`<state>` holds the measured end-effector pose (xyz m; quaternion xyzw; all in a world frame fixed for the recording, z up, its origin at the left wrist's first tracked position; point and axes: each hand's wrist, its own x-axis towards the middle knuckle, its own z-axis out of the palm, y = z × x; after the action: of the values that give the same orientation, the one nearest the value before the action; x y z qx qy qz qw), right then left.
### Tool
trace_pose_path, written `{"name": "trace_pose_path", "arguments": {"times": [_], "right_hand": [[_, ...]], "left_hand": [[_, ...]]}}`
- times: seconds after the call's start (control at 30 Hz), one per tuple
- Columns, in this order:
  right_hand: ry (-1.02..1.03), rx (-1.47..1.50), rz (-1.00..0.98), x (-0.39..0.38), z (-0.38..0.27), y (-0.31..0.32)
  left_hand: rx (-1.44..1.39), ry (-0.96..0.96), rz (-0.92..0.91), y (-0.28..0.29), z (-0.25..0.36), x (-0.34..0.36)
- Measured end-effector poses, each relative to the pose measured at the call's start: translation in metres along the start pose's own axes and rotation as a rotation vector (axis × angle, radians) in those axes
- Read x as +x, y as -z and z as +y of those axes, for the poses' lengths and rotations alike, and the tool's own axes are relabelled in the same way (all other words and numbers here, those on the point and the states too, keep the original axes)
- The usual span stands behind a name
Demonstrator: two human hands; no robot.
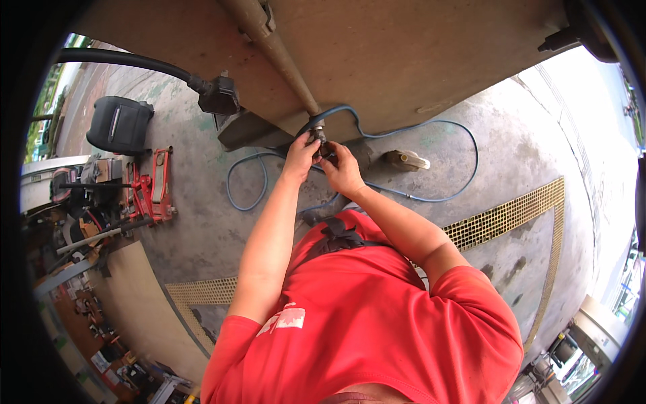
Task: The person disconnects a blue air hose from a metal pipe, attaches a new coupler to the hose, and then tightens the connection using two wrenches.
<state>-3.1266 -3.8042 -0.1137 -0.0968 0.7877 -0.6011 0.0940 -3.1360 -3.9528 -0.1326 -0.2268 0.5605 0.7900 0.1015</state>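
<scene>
A long brown metal pipe (pixel 282 57) slants down along a large brown panel (pixel 377 57), and a dark metal fitting (pixel 318 135) sits at its lower end. My left hand (pixel 300 159) grips this fitting from the left, thumb on its front. From the right, my right hand (pixel 344 171) pinches the fitting's lower part with fingers and thumb. My fingers partly cover it, so its exact kind is hidden. A blue hose (pixel 428 124) passes right behind the fitting and loops over the floor on both sides; whether it joins the fitting cannot be told.
On the concrete floor at right lies a yellowish, worn block-like object (pixel 406 160). A thick black cable with a boxy connector (pixel 219 95) hangs at upper left. Beyond are a black case (pixel 120 125) and a red floor jack (pixel 160 185). Yellow floor grating (pixel 501 214) runs behind my arms.
</scene>
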Motion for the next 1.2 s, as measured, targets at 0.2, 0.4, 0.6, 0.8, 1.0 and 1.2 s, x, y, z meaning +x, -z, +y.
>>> {"name": "trace_pose_path", "arguments": {"times": [0.2,0.4,0.6,0.8,1.0,1.2], "right_hand": [[0.039,-0.010,-0.055,0.004,0.000,0.002],[0.011,-0.067,0.038,0.005,0.008,0.000],[-0.077,-0.050,0.004,0.018,0.026,-0.006],[-0.461,0.524,-0.166,0.025,0.010,-0.011],[-0.359,0.157,-0.115,0.025,0.009,-0.020],[-0.436,0.324,-0.069,0.025,0.013,-0.023]], "left_hand": [[0.039,-0.084,0.075,-0.013,0.002,0.003],[-0.013,-0.009,0.072,-0.008,0.001,0.005],[-0.064,0.024,0.038,-0.009,0.003,0.007],[0.021,-0.049,0.128,-0.010,0.001,0.007],[-0.055,-0.030,0.099,-0.008,-0.010,0.009],[0.023,-0.083,0.142,-0.010,-0.015,0.017]]}}
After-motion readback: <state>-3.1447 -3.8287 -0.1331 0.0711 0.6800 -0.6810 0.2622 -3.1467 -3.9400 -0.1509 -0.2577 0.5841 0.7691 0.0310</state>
